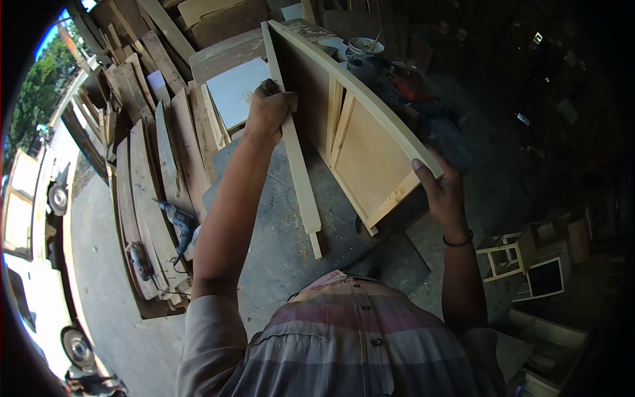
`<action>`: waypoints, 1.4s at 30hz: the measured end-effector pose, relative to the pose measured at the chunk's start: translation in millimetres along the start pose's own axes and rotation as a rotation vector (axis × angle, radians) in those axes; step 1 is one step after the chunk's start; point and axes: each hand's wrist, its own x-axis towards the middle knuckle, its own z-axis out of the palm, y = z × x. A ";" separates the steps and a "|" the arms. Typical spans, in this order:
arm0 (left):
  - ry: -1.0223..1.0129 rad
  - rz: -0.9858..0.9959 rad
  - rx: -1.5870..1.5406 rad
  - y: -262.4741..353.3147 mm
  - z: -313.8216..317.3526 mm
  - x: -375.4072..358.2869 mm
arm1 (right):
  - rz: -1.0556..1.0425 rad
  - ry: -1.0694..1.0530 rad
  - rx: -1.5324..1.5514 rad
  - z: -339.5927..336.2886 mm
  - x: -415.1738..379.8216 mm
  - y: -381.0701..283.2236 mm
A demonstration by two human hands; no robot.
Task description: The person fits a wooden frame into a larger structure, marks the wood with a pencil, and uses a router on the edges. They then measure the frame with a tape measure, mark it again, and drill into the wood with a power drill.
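Observation:
My left hand is wrapped round a long pale wooden strip. The strip runs from the far end of the work surface toward my body, with a narrower tongue at its near end. To the right, a framed wooden panel stands tilted on its edge. My right hand grips the near upper corner of this panel, thumb on the top rail and fingers hidden behind. Strip and panel come close together at the far end and spread apart toward me.
A dark work surface carries sawdust. Planks are stacked at left, with a blue drill and another power tool on them. A white board, a bucket and a red tool lie beyond. Wooden frames stand right.

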 end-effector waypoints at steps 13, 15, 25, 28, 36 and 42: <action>-0.085 0.072 0.092 10.9 -35.8 -17.0 | 0.020 -0.121 0.120 -21.5 -1.2 32.1; -0.079 0.201 0.187 10.8 -31.5 -14.2 | 0.032 -0.041 0.067 -20.8 -0.8 48.3; 0.000 0.207 0.531 19.6 -32.4 -24.3 | 0.054 0.280 0.141 -115.1 -14.2 68.2; -0.008 0.282 0.605 20.1 -36.1 -29.0 | 0.100 0.487 0.191 -178.4 -19.2 72.9; -0.076 0.268 0.962 85.1 -19.8 -121.5 | 0.153 0.880 0.407 -296.0 23.9 175.8; 0.416 0.379 1.299 134.4 -19.7 -222.9 | 0.291 0.892 0.802 -304.6 103.4 326.9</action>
